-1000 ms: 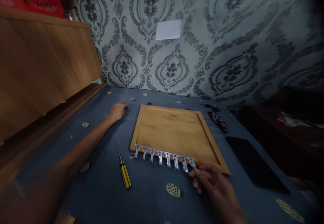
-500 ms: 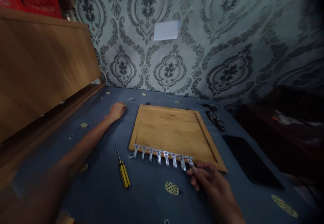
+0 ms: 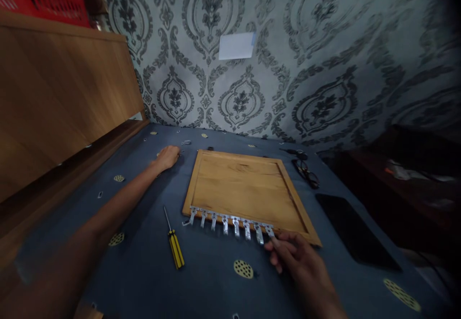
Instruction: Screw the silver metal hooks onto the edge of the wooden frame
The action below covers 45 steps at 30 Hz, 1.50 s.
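A framed wooden board [image 3: 241,179] lies flat on the blue patterned cloth. Along its near edge runs a row of several small silver metal clips [image 3: 236,226], their tongues pointing towards me. At the row's right end, my right hand [image 3: 297,259] pinches the tongue of the last metal clip [image 3: 269,231] between thumb and finger. Far to the left, beyond the board's left edge, my left hand [image 3: 168,157] rests on the cloth with its fingers curled together. A tiny metal piece [image 3: 182,152] shows at its fingertips; whether it is held I cannot tell.
A yellow-handled screwdriver [image 3: 175,244] lies left of the board. Another small metal piece [image 3: 186,142] is past my left hand. Eyeglasses [image 3: 306,172] and a dark flat tablet-like slab [image 3: 356,230] lie to the right. A wooden cabinet [image 3: 68,103] borders the left; the patterned wall [image 3: 241,98] stands behind.
The view has shifted very slightly. My left fingers have moved a little by the tiny metal piece; my right hand keeps its pinch on the last metal clip.
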Each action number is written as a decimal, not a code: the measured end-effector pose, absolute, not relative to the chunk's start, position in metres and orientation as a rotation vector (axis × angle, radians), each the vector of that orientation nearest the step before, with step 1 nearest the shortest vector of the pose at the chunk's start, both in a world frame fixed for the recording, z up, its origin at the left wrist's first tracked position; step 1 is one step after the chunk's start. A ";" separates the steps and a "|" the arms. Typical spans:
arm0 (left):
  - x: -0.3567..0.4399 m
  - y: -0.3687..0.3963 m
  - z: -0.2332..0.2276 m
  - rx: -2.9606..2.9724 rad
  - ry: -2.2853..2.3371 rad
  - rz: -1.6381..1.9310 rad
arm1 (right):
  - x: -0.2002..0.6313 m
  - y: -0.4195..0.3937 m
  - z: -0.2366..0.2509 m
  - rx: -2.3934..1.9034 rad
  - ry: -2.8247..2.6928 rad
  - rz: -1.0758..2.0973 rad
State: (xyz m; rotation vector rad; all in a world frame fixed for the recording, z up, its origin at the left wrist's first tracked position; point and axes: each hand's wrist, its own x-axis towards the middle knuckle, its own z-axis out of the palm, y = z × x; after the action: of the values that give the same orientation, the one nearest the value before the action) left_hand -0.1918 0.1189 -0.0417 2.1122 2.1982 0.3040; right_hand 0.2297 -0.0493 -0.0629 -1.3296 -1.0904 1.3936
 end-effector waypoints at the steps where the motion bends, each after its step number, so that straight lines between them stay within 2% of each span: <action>1: -0.193 0.120 -0.041 2.085 2.198 0.322 | 0.229 -0.050 -0.062 -1.323 -1.087 1.397; 15: -0.204 0.095 -0.033 1.653 2.027 0.768 | 0.219 -0.053 -0.054 -1.309 -1.054 1.360; 22: -0.136 0.081 -0.007 1.687 1.640 0.838 | 0.216 -0.059 -0.051 -1.254 -1.028 1.385; 32: 0.025 0.044 0.009 1.896 0.934 0.501 | 0.220 -0.058 -0.055 -1.219 -1.001 1.452; 45: 0.063 0.055 -0.008 2.252 0.783 0.228 | 0.222 -0.058 -0.055 -1.217 -0.946 1.491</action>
State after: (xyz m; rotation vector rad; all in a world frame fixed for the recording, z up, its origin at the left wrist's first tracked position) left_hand 0.0634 0.0546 -0.0083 2.2523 0.7829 0.2275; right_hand 0.2217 -0.0582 -0.0552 -1.2173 -0.9461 1.4907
